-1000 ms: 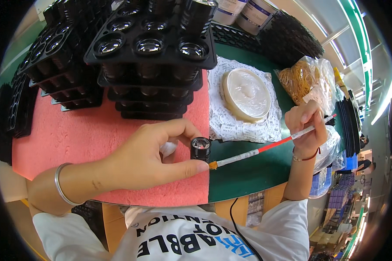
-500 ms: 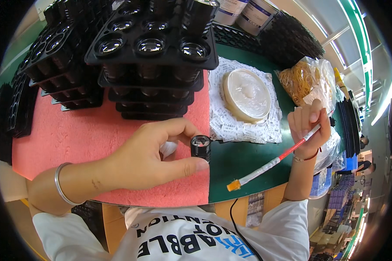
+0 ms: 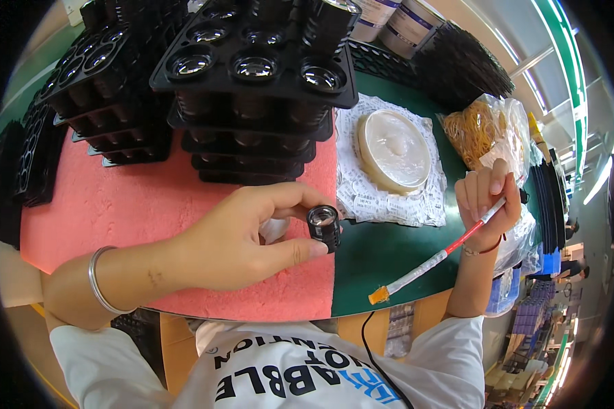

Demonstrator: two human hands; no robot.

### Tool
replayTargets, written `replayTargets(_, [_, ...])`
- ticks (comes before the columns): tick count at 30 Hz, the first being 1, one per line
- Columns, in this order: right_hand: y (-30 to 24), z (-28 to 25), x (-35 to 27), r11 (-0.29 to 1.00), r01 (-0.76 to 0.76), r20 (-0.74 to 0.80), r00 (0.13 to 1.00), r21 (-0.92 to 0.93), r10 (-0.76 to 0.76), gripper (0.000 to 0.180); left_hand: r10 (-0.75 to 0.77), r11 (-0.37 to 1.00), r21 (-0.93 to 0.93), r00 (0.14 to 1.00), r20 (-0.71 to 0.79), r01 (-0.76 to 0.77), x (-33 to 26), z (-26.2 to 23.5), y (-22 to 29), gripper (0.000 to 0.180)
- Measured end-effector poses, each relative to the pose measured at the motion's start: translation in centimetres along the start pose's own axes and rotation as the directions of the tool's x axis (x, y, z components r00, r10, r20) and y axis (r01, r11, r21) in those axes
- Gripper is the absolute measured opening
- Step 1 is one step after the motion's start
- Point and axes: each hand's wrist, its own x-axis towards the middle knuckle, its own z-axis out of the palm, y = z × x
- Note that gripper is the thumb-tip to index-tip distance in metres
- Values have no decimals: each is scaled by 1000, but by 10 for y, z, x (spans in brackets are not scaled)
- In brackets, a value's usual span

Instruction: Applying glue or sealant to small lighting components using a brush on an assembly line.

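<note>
Between the thumb and fingers of my left hand [image 3: 245, 238] is a short black lens barrel [image 3: 323, 229], its glass end facing up and slightly tilted. A wad of white tissue or cloth [image 3: 274, 230] shows inside the same hand's curl. My right hand [image 3: 486, 208] is closed around a thin brush [image 3: 426, 264] with a red handle wrapped in whitish tape. Its short orange bristles point down and left, apart from the barrel. Beyond the barrel, a round shallow dish [image 3: 396, 151] covered in clear film rests on a printed white packet [image 3: 363, 206].
Stacked black trays [image 3: 252, 90] holding lens barrels stand behind my left hand, with another stack [image 3: 92, 85] farther left. A pink foam mat [image 3: 109, 218] lies on the green table [image 3: 361, 262]. A bag of rubber bands [image 3: 481, 129] and tins [image 3: 409, 28] stand at far right.
The brush has shifted slightly right, still held in my right hand. The lens barrel tilts a little more in my left hand. The whole view has moved slightly.
</note>
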Motion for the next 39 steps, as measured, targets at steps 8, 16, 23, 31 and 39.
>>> replayTargets(8, [1,-3,1,1000,-9,36,999,14,9,27,-45,999,-6,998,34,45,0,-1,3,29])
replayTargets(16, [2,-5,1,1000,15,16,1000,-28,-14,25,-38,999,-4,999,23,38,0,-2,5,27])
replayTargets(23, [2,-8,-2,995,30,-39,999,-99,-34,24,-71,997,-19,997,1,71,0,-1,8,27])
replayTargets(31, [4,-6,-3,990,18,-62,998,-137,-27,25,-69,996,-46,997,20,70,0,-1,2,28])
replayTargets(39, [4,-5,-1,983,2,-129,991,-183,-26,27,-39,997,-64,999,11,40,0,-1,0,29])
